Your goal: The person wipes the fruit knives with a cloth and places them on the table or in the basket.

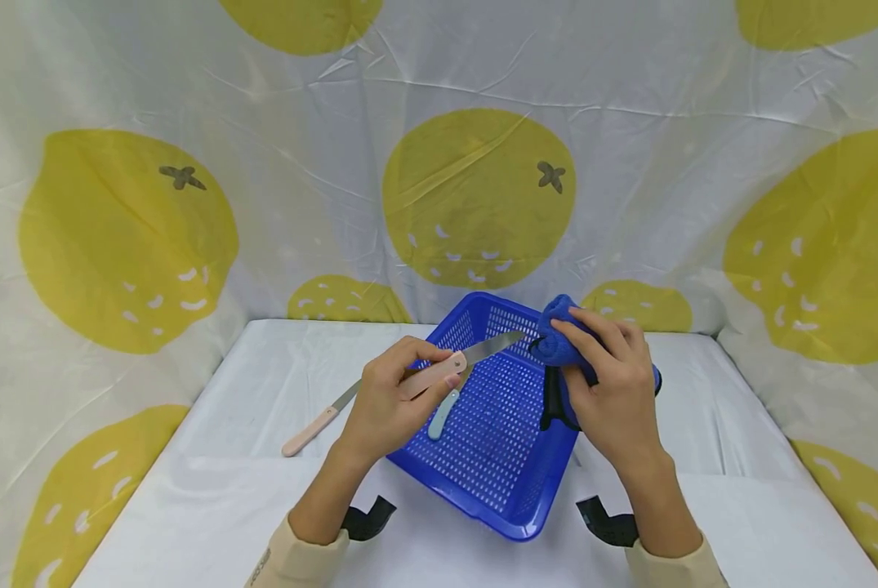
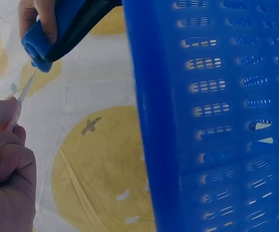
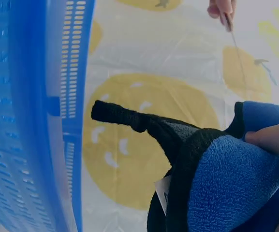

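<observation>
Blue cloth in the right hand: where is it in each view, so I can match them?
Head: blue cloth right of centre, in the right hand.
Left wrist: blue cloth at upper left, above the tip of the knife.
Right wrist: blue cloth at lower right, large.
Shared landmark: blue basket, lower centre in head, right side in left wrist, left side in right wrist.

From where I stand, the knife (image 1: 462, 361) is up in the left hand (image 1: 389, 400), its pale pink handle pinched and its bare, silvery blade (image 1: 493, 347) slanting toward two o'clock. Just off its tip, toward three o'clock, the right hand (image 1: 617, 388) holds a blue, fuzzy cloth (image 1: 556, 349), bunched and edged in black. A black strap (image 1: 551, 400) dangles from it toward six o'clock, and a small white tag (image 3: 162, 192) pokes out by the edging.
</observation>
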A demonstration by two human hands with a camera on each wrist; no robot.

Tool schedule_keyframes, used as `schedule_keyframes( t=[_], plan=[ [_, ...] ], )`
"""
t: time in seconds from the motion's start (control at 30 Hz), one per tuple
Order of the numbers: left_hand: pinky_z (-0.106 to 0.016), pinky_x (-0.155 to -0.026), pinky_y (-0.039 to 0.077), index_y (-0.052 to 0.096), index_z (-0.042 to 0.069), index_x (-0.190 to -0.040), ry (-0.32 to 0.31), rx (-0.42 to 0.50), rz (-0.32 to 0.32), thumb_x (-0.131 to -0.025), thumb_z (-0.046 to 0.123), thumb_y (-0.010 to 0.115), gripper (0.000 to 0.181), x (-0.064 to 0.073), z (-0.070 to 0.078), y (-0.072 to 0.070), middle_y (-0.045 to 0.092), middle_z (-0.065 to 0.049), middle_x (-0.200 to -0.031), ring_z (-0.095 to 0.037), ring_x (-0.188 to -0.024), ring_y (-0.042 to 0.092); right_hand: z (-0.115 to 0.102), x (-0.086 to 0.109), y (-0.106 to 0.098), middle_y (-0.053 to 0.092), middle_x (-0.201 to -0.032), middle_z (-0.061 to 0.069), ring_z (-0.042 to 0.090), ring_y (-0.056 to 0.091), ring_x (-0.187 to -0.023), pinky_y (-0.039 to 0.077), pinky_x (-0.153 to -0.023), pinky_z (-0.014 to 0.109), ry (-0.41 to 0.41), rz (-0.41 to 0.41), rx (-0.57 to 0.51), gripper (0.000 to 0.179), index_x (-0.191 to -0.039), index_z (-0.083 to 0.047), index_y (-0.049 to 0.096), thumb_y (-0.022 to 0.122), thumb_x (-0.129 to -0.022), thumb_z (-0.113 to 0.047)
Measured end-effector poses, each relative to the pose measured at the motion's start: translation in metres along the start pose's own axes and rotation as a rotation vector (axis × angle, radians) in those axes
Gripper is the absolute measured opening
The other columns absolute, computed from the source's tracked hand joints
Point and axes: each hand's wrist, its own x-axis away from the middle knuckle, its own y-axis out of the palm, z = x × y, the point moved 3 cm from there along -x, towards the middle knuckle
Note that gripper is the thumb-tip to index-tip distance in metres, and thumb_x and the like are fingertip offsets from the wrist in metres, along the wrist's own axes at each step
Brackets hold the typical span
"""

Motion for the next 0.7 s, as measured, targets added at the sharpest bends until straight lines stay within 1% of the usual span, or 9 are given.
schedule_keyframes(
  t=[0.17,0.27,0.33,0.5,0.63,0.7],
  plan=[
    [-0.026,-0.07,0.061,0.071,0.013,-0.109,-0.009,-0.011,0.012,-0.09,0.011,0.08,0.022,0.0,-0.001,0.001,0.072,-0.003,-0.113,-0.017,-0.09,0.07,-0.011,0.001,0.002,0.066,-0.137,0.01,0.038,0.054,-0.116,0.046,-0.096,0.046,-0.026,0.009,-0.054,0.051,-0.123,-0.013,0.076,0.074,-0.08,0.013],
    [-0.025,-0.067,0.059,0.072,0.013,-0.109,-0.01,-0.024,0.015,-0.09,0.012,0.08,0.021,0.0,-0.002,0.002,0.071,-0.003,-0.112,-0.015,-0.087,0.069,-0.018,0.002,0.005,0.066,-0.137,0.009,0.038,0.054,-0.117,0.047,-0.096,0.046,-0.04,-0.005,-0.071,0.051,-0.123,-0.014,0.076,0.075,-0.08,0.012],
    [-0.025,-0.066,0.06,0.072,0.012,-0.109,-0.005,-0.038,0.016,-0.09,0.014,0.081,0.02,0.0,-0.001,0.002,0.071,-0.003,-0.111,-0.015,-0.087,0.069,-0.023,0.003,0.009,0.067,-0.136,0.01,0.039,0.055,-0.118,0.048,-0.097,0.048,-0.057,-0.018,-0.073,0.048,-0.123,-0.015,0.076,0.076,-0.081,0.01],
    [-0.022,-0.062,0.057,0.072,0.012,-0.111,0.022,-0.07,0.004,-0.091,0.014,0.08,0.022,0.001,-0.002,0.005,0.068,-0.003,-0.108,-0.013,-0.08,0.064,-0.034,0.007,0.018,0.068,-0.135,0.009,0.037,0.055,-0.119,0.048,-0.098,0.053,-0.098,-0.075,-0.083,0.046,-0.123,-0.015,0.076,0.077,-0.081,0.005],
    [-0.022,-0.059,0.054,0.072,0.011,-0.112,0.065,-0.091,-0.008,-0.091,0.011,0.079,0.022,0.002,-0.003,0.008,0.067,-0.005,-0.104,-0.011,-0.074,0.058,-0.041,0.01,0.023,0.068,-0.135,0.008,0.034,0.055,-0.12,0.045,-0.1,0.052,-0.125,-0.123,-0.095,0.047,-0.124,-0.016,0.076,0.075,-0.081,0.004],
    [-0.022,-0.06,0.054,0.072,0.01,-0.111,0.082,-0.098,-0.011,-0.091,0.009,0.079,0.022,0.002,-0.003,0.009,0.066,-0.006,-0.104,-0.011,-0.074,0.058,-0.044,0.011,0.026,0.068,-0.135,0.007,0.033,0.055,-0.12,0.044,-0.102,0.052,-0.145,-0.143,-0.099,0.047,-0.124,-0.016,0.075,0.075,-0.082,0.003]
  ],
)
